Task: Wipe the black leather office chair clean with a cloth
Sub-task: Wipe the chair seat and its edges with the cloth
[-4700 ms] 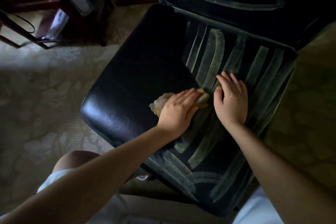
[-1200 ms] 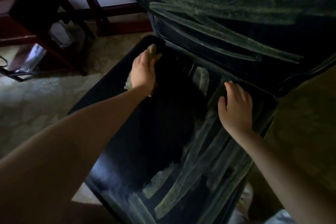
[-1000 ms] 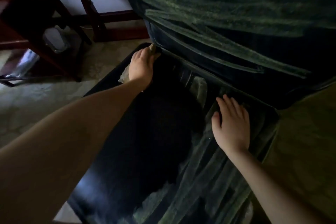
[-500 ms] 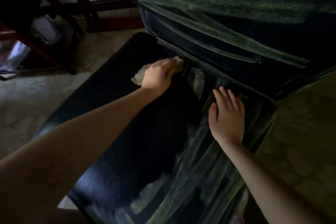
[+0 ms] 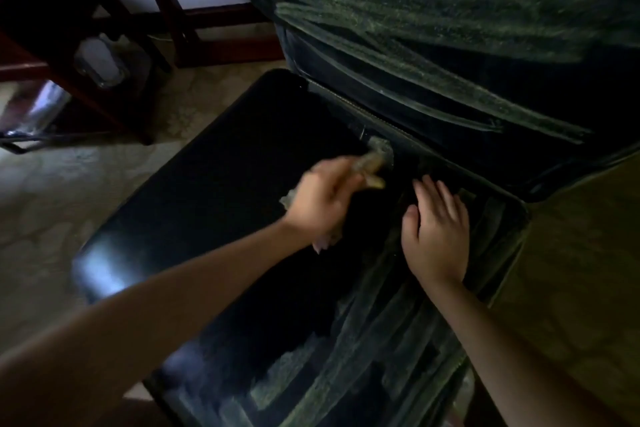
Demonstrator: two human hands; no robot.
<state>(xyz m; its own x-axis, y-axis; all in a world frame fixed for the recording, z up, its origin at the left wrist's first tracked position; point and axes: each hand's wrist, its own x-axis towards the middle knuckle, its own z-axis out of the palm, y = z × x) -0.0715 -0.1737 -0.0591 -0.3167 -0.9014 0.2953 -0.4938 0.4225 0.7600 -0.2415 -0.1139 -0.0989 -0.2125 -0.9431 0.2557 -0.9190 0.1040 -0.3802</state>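
The black leather chair fills the view: its seat point(image 5: 221, 191) is dark and shiny on the left and streaked with greenish dust on the right. The backrest point(image 5: 450, 28) above carries long dusty streaks. My left hand point(image 5: 322, 198), blurred by motion, grips a beige cloth point(image 5: 372, 165) on the seat's middle, near the rear seam. A dust patch point(image 5: 382, 149) lies just beyond the cloth. My right hand point(image 5: 434, 232) rests flat, fingers straight, on the dusty right side of the seat.
Patterned pale floor point(image 5: 52, 201) lies left of the chair. Dark wooden furniture legs point(image 5: 114, 87) stand at the upper left, with a plastic bottle point(image 5: 100, 62) among them. A wooden rail point(image 5: 221, 10) runs along the wall behind.
My left hand has slid the cloth from the seat's far left corner rightward along the rear seam and back toward me. My right hand stays pressed on the seat's right side.
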